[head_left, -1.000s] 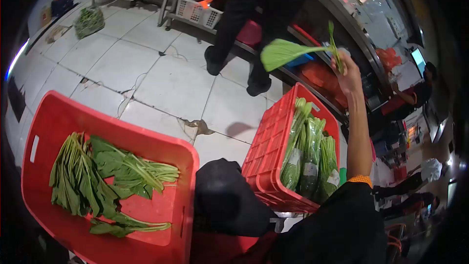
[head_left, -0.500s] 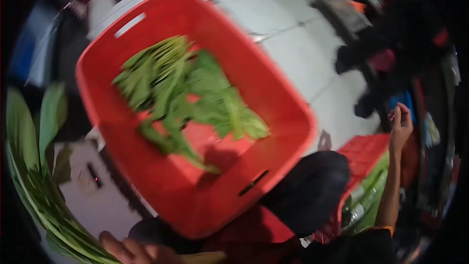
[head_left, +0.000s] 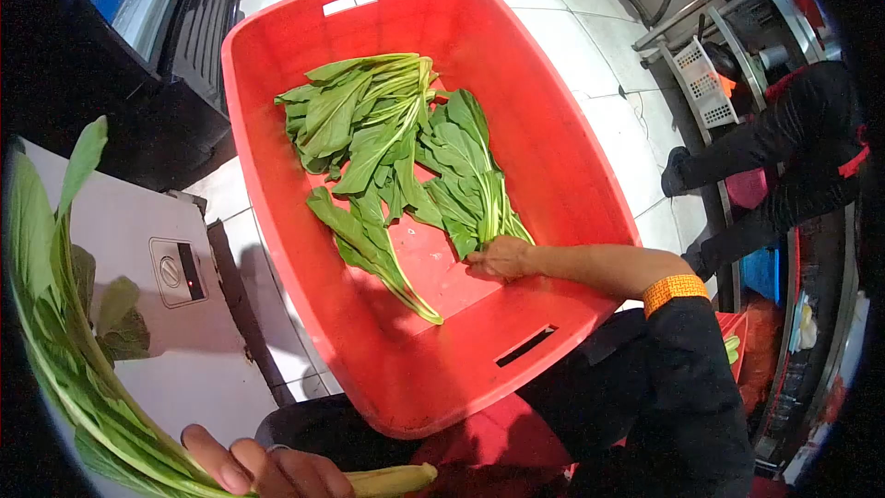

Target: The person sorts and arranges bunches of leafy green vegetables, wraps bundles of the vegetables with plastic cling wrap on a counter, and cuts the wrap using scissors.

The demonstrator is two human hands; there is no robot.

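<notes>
A large red plastic tub (head_left: pixel 548 120) stands before my knees, with leafy greens (head_left: pixel 355 120) lying loose on its bottom. At the tub's near right, my right hand (head_left: pixel 502 258) reaches in, its fingers closed round the stem end of a bunch of leafy greens (head_left: pixel 466 161). A single stalk with leaves (head_left: pixel 378 244) lies to the left of that hand. Outside the tub at lower left, my left hand (head_left: pixel 267 472) grips another bunch of leafy greens (head_left: pixel 88 378). Those leaves point up and left, and a pale cut stem end shows past the fingers.
On the left are a white box-shaped appliance with a dial (head_left: pixel 171 270) and a dark cabinet (head_left: pixel 189 46). White floor tiles (head_left: pixel 604 55) surround the tub. To the right, a person's dark-trousered legs (head_left: pixel 784 138) extend beside a metal rack and a white basket (head_left: pixel 705 83).
My right hand has come from the far right, above a red crate of greens, down into the tub. My left hand still holds its bunch. The view has shifted and become sharper.
</notes>
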